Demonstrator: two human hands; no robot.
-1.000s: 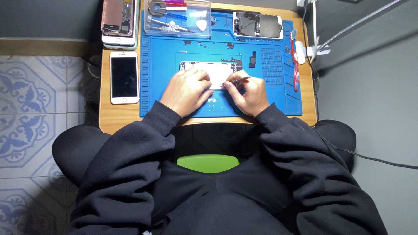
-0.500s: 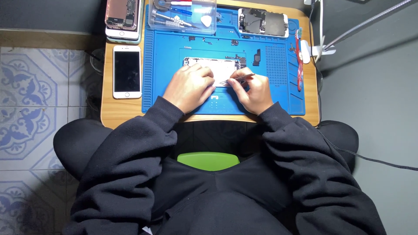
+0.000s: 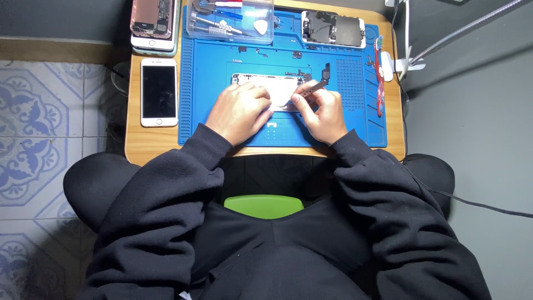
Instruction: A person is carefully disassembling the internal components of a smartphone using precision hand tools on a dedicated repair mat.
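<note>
An opened white smartphone shell (image 3: 272,89), flat and thin, lies face-up at the middle of a blue silicone repair mat (image 3: 355,130) on a small wooden table (image 3: 139,147). The left hand (image 3: 239,111) rests on the shell's left half, fingers curled and pressing it down; the right hand (image 3: 322,111) pinches a slim dark tool (image 3: 313,86) between thumb and fingertips at the shell's right end. The shell looks light, stiff and easily scratched, with delicate parts inside, so it is probably best held by its long edges rather than its open face. Just right of it lies a small dark L-shaped part (image 3: 326,73). At the mat's far edge stand a clear plastic tray of tools (image 3: 230,22) and a second opened phone showing its dark insides (image 3: 333,28). Left of the mat lies a white smartphone with a black screen (image 3: 159,91); beyond it, a stack of pinkish phones (image 3: 152,22). A red-handled tool (image 3: 380,78) lies along the mat's right side. No labels are legible.
</note>
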